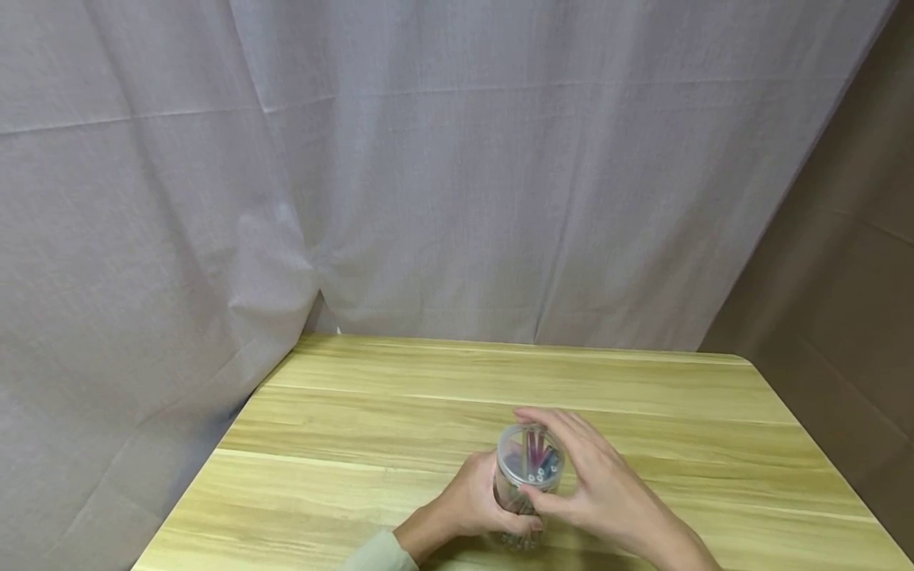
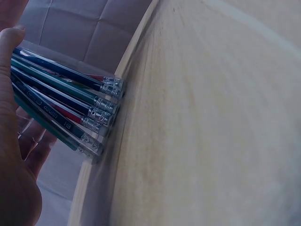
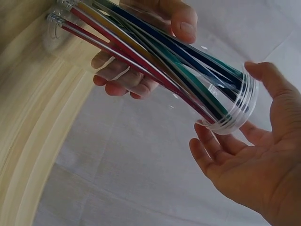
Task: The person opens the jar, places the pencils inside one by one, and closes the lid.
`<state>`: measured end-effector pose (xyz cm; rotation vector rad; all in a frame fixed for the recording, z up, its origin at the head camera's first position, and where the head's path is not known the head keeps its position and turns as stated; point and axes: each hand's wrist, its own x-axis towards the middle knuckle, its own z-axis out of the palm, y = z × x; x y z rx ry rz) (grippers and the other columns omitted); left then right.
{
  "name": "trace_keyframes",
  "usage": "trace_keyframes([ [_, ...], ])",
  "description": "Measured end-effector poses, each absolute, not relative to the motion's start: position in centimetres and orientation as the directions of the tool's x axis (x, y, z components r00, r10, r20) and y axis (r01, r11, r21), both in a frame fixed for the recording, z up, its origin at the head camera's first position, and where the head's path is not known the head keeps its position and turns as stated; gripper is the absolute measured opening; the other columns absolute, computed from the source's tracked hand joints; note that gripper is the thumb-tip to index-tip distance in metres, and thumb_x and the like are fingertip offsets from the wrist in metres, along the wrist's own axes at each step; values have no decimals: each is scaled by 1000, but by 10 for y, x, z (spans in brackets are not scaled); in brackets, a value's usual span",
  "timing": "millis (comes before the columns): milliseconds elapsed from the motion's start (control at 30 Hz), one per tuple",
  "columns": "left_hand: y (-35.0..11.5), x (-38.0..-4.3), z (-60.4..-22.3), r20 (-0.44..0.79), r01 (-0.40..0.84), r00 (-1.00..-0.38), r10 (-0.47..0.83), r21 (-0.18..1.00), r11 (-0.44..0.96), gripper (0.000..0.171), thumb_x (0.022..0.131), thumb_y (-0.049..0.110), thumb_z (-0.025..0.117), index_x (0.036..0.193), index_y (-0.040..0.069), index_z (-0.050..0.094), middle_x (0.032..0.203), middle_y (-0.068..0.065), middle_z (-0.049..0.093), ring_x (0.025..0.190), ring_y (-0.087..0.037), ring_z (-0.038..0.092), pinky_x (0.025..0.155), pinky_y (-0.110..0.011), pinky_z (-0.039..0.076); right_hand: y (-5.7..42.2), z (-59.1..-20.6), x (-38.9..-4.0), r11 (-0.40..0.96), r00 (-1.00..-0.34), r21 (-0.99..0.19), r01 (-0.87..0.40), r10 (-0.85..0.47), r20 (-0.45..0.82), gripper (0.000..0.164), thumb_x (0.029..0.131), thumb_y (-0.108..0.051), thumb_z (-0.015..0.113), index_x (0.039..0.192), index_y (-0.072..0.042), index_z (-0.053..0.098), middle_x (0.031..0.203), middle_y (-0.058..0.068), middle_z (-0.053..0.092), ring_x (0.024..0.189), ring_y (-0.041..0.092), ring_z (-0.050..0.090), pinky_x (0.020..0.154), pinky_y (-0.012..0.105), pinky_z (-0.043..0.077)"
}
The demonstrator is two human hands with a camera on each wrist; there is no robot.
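Note:
A clear plastic jar [image 1: 510, 498] stands near the front of the table, filled with several pencils [image 3: 117, 41] in red, green, dark blue and yellow. Their eraser ends point down toward the table. My left hand [image 1: 467, 501] wraps round the jar's middle, thumb on the near side and fingers on the far side. Over the top sits a clear round lid [image 3: 244, 106], gripped at its edge between the thumb and fingers of my right hand [image 1: 596, 485]. In the left wrist view, the pencils' metal ferrules [image 2: 99, 114] show close over the wood.
The jar is on a light wood-grain table [image 1: 400, 412]. A grey curtain [image 1: 443, 198] hangs behind the table and along its left side. Darker brown cloth [image 1: 828, 317] hangs at the right.

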<state>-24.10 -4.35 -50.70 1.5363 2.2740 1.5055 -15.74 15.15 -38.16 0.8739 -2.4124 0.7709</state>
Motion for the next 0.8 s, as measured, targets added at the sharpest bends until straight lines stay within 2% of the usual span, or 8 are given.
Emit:
trace_keyframes([
  [133, -43, -240, -506, 457, 702, -512, 728, 710, 48, 79, 82, 22, 90, 148, 20, 48, 134, 3, 69, 119, -4, 65, 101, -23, 52, 151, -383, -158, 647, -693, -342, -681, -421, 585, 85, 76, -28, 95, 150, -17, 55, 143, -7, 63, 127, 18, 62, 98, 49, 57],
  [300, -43, -240, -507, 468, 713, -515, 718, 699, 55, 75, 82, 25, 90, 146, 19, 51, 131, 4, 70, 117, -3, 66, 99, -22, 53, 155, -380, -158, 588, -705, -409, -698, -465, 535, 87, 80, -19, 92, 156, -17, 49, 150, -3, 59, 131, 22, 61, 102, 47, 56],
  [433, -44, -239, -508, 478, 722, -518, 709, 689, 63, 71, 82, 26, 90, 142, 16, 54, 128, 5, 71, 114, -3, 67, 98, -22, 54, 161, -377, -159, 523, -683, -440, -730, -522, 511, 83, 85, -12, 88, 157, -16, 48, 151, 1, 59, 134, 23, 60, 108, 37, 52],
  [600, -45, -240, -509, 471, 717, -507, 722, 695, 51, 69, 83, 23, 90, 141, 14, 54, 128, 4, 71, 114, -3, 67, 98, -22, 54, 167, -377, -163, 473, -675, -482, -737, -548, 494, 71, 92, -21, 85, 155, -16, 52, 150, 2, 61, 136, 22, 59, 112, 24, 45],
  [700, -44, -241, -508, 479, 726, -501, 721, 686, 49, 69, 83, 23, 90, 141, 13, 54, 128, 4, 72, 114, -3, 68, 98, -22, 54, 167, -378, -164, 472, -675, -482, -738, -529, 515, 70, 90, -25, 85, 152, -16, 55, 147, 1, 63, 133, 22, 61, 110, 27, 48],
  [800, -44, -241, -508, 481, 724, -503, 718, 688, 47, 71, 83, 24, 90, 143, 15, 53, 129, 4, 71, 115, -3, 67, 98, -22, 54, 162, -382, -165, 496, -672, -457, -739, -482, 563, 71, 85, -29, 90, 148, -15, 59, 135, -3, 66, 121, 19, 66, 100, 32, 55],
])
